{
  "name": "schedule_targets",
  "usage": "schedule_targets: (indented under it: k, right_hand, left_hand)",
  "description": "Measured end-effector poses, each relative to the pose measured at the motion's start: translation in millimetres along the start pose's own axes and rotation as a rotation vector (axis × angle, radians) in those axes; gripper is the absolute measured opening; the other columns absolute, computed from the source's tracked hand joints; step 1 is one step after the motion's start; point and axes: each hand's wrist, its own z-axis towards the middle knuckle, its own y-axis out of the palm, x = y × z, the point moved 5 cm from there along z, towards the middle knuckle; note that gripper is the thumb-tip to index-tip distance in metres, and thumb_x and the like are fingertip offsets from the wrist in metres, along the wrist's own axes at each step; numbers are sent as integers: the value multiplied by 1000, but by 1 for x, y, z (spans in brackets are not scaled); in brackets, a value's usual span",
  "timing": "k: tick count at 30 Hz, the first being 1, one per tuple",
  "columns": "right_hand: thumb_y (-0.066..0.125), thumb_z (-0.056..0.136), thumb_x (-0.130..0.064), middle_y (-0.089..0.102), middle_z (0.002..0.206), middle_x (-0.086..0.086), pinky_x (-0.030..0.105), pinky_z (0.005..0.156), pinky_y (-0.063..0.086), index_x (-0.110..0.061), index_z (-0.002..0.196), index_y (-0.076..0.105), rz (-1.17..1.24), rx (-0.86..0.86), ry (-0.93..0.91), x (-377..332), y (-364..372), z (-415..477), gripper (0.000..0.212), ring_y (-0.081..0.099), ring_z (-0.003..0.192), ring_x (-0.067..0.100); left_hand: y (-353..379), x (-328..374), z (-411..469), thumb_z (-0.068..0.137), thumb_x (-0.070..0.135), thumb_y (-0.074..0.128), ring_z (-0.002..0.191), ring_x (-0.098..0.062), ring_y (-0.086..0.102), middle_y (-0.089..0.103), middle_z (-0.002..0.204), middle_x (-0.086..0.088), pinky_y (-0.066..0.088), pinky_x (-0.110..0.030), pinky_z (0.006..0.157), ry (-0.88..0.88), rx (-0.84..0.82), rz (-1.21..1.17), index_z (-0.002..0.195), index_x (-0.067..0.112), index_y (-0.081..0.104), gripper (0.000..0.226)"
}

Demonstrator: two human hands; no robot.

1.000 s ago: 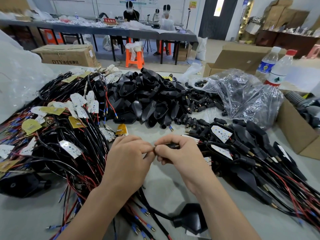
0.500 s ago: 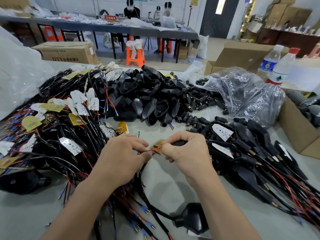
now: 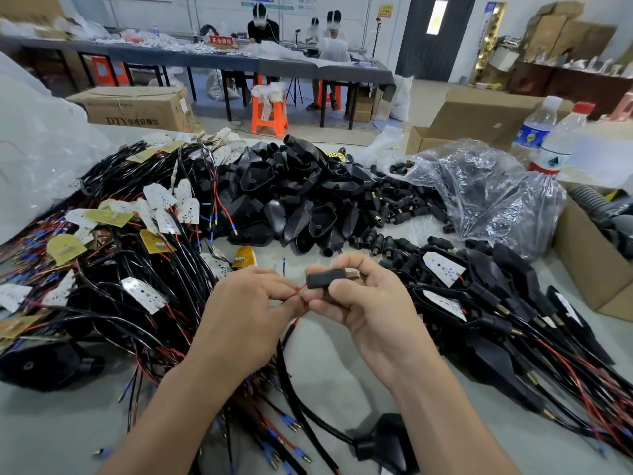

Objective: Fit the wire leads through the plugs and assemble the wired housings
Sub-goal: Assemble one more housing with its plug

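Observation:
My right hand (image 3: 363, 303) grips a small black plug (image 3: 325, 278), held level in front of me above the table. A thin red wire lead (image 3: 298, 290) runs from my left hand (image 3: 251, 303) into the plug's left end. My left hand pinches that lead between thumb and fingers, close against the plug. A black cable (image 3: 301, 402) drops from my hands to a black housing (image 3: 387, 447) lying near the table's front edge. A blue lead tip (image 3: 283, 265) sticks up just behind my left hand.
A tangle of wired LED boards (image 3: 113, 255) fills the left. Empty black housings (image 3: 294, 197) are piled at the back centre, loose plugs (image 3: 400, 210) beside them. Assembled wired housings (image 3: 496, 313) lie on the right, with a plastic bag (image 3: 479, 193), two bottles (image 3: 555, 138) and a cardboard box (image 3: 582, 265).
My hands have drawn slightly apart and my right hand has turned palm-up, so the black plug shows fully. The red lead is now stretched between my hands.

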Motion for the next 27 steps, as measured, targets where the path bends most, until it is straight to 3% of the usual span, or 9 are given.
schedule_targets:
  k: [2,6,11,14,17,19,21,24,27]
  right_hand:
    - [58,88,19,75,98,25,25,65,59,-2,101,64,-14,15,-5,0,-1,0,26,72,71,26]
    - [68,85,11,73,74,14,21,59,53,-3,99,72,-229,57,-102,-1,-2,1,20,63,58,15]
    - [69,92,-2,74,74,12,22,56,48,-9,91,78,-320,114,-136,-6,-5,2,11,57,59,16]
    - [56,104,-17,74,77,16,25,54,48,-7,83,79,-277,152,-132,-6,-4,2,32,60,60,21]
    - [55,103,-14,71,70,17,26,52,47,-8,78,79,-339,218,-169,-8,-8,1,36,60,58,22]
    - [55,100,-13,71,67,18,26,51,46,-9,74,78,-430,245,-219,-11,-10,1,35,59,55,20]
    - [56,98,-16,71,68,18,25,51,44,-8,72,76,-537,225,-242,-10,-7,1,34,59,54,19]
    - [57,91,-34,68,62,8,30,55,46,-12,71,75,-718,308,-300,-10,-8,1,35,59,54,17]
    - [56,88,-44,71,64,2,37,57,50,-26,74,77,-651,555,-403,-23,-23,-5,31,59,55,22]
  left_hand:
    - [-1,0,1,84,30,83,105,7,58,69,91,38,38,-7,89,-14,13,-12,78,33,83,7]
    - [2,1,-3,83,36,80,95,-5,63,74,82,20,48,-33,90,-22,-35,8,77,30,82,9]
    - [9,-3,-1,74,55,68,83,-12,63,71,73,7,50,-41,85,-163,-78,-99,71,23,78,34]
    - [11,-4,-2,75,57,65,79,-14,60,68,70,3,50,-43,83,-181,-87,-51,69,17,75,41]
    - [11,-3,-4,76,54,74,89,-2,61,71,81,16,51,-34,84,-195,-70,-17,82,29,79,26]
    - [7,0,-6,68,63,73,102,20,54,64,101,37,42,-13,88,-197,-26,2,109,48,74,44]
    - [8,5,-7,68,64,72,104,26,52,63,103,44,38,-11,88,-171,-38,-24,120,57,66,53]
    - [7,13,-5,81,38,81,97,18,61,69,91,41,42,-13,80,-150,-54,-107,101,72,66,41]
    - [6,12,-4,82,34,83,97,21,60,68,90,42,42,-7,80,-188,-32,-156,84,74,66,43]
